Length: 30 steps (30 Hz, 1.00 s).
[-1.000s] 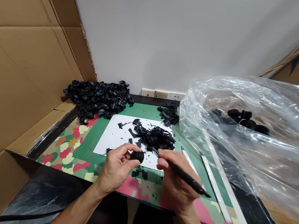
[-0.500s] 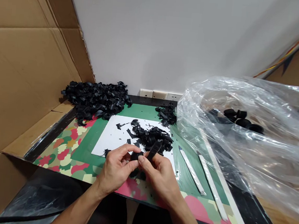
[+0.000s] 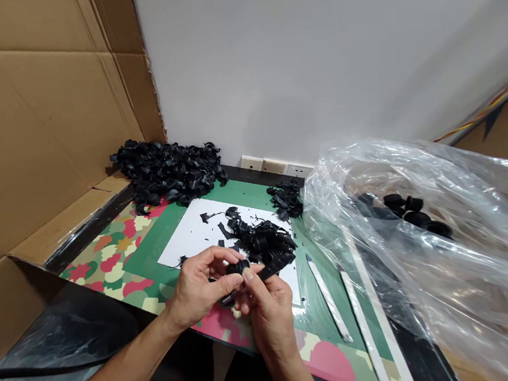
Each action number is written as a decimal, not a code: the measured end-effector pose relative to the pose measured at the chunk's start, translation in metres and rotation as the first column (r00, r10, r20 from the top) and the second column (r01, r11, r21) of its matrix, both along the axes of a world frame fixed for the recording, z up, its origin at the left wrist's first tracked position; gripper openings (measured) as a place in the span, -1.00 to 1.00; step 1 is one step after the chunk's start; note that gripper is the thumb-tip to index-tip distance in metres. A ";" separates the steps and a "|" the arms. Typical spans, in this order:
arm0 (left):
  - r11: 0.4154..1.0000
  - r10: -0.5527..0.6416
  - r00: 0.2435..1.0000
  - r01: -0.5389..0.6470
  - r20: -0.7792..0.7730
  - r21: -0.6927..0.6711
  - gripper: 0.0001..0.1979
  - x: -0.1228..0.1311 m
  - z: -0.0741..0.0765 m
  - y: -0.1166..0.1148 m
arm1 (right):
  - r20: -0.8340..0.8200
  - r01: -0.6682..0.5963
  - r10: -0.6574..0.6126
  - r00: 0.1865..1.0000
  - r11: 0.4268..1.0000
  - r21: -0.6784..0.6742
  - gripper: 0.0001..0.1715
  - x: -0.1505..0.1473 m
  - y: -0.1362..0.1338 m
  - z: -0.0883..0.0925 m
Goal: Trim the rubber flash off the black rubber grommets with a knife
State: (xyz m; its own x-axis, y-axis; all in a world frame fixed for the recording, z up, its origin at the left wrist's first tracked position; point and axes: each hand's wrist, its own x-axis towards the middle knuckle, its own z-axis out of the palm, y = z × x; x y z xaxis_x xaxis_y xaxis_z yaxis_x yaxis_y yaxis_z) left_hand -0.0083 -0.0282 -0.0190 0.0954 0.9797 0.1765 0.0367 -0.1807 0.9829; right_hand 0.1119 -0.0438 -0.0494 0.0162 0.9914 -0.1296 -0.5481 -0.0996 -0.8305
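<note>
My left hand (image 3: 199, 280) is closed on a small black ribbed rubber piece (image 3: 237, 267), held over the near edge of the white sheet. My right hand (image 3: 268, 301) meets it from the other side, its thumb pressed to the piece. A flat dark strip-like thing (image 3: 276, 266) passes through the right hand and sticks out past its fingers; whether it is a tool or rubber I cannot tell. Just beyond both hands, a heap of black rubber scraps (image 3: 261, 238) lies on the white sheet (image 3: 178, 240).
A large pile of black rubber pieces (image 3: 171, 168) sits at the back left beside a cardboard box (image 3: 56, 108). More scraps (image 3: 286, 199) lie at the back. Two slim white-wrapped tools (image 3: 328, 301) rest on the green mat (image 3: 146, 252). At right, a clear plastic bag (image 3: 408, 257) holds black caps (image 3: 417, 219).
The rubber piece has turned between my fingers and moved slightly right. The dark strip in my right hand has tilted lower, further to the right. The view has shifted a little.
</note>
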 end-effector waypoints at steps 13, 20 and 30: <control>0.997 0.072 0.992 -0.073 -0.103 -0.006 -0.85 -0.005 0.010 0.006 | 0.351 0.114 -0.309 0.884 0.871 0.478 -0.76 0.051 0.000 0.015; 0.999 0.048 0.993 -0.050 -0.111 -0.009 -0.85 -0.001 0.011 0.006 | 0.298 0.111 -0.294 0.908 0.856 0.506 -0.82 0.039 -0.001 0.019; 0.999 0.045 0.992 -0.044 -0.121 0.011 -0.86 -0.001 0.011 0.006 | 0.332 0.062 -0.288 0.898 0.831 0.553 -0.86 0.038 0.004 0.018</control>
